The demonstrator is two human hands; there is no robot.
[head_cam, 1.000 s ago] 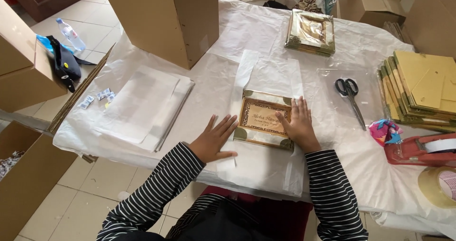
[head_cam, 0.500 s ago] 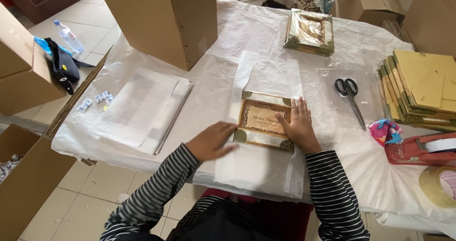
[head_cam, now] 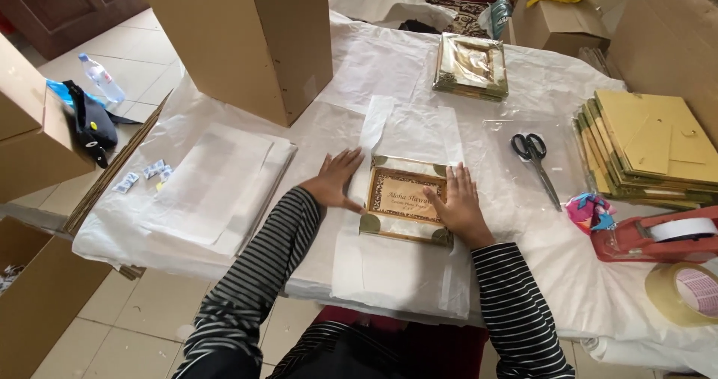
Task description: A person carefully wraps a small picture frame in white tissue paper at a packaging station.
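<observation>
A gold-cornered picture frame (head_cam: 407,196) lies flat on a white sheet of wrapping paper (head_cam: 396,274) on the table. My left hand (head_cam: 334,179) rests flat on the paper, fingers spread, touching the frame's left edge. On the frame's right side lies my right hand (head_cam: 460,205), palm down with fingers apart. Neither hand holds anything.
A large open cardboard box (head_cam: 247,39) stands at the back left, a stack of white sheets (head_cam: 217,181) beside it. Scissors (head_cam: 535,158), flat yellow cartons (head_cam: 651,147), a red tape dispenser (head_cam: 654,237), a tape roll (head_cam: 688,293) and a second frame (head_cam: 471,65) lie to the right.
My left hand has slid from the paper's lower left up to the frame's left edge. The right hand has stayed on the frame.
</observation>
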